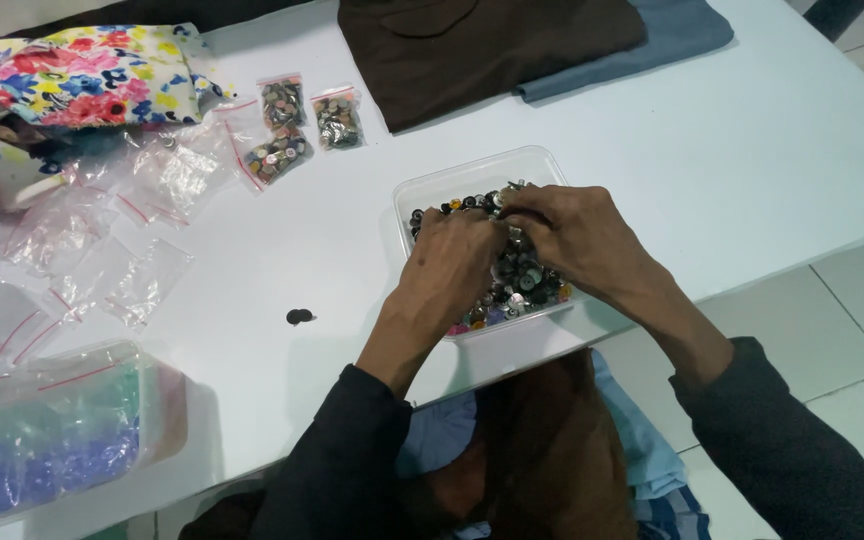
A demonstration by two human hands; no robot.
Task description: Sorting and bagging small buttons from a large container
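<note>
Hands, L (457, 255) & R (572, 235), digging in button tub (472, 175)

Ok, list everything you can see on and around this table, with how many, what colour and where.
Table: one, white, fills the view.
Clear tub: one, see-through, centre, full of mixed dark and silvery buttons.
Filled button bags: three, clear with red seals, upper middle.
Empty zip bags: a loose pile, clear, left side.
Floral fabric: one, multicoloured, top left.
Brown cloth: one, top centre, lying on blue-grey cloth.
Loose dark buttons: a couple, left of the tub.
Lidded box: one, clear, blue and green pieces inside, bottom left.
Lap fabric: brown and blue, below the table edge.
Left hand: in the tub.
Right hand: in the tub.
</note>
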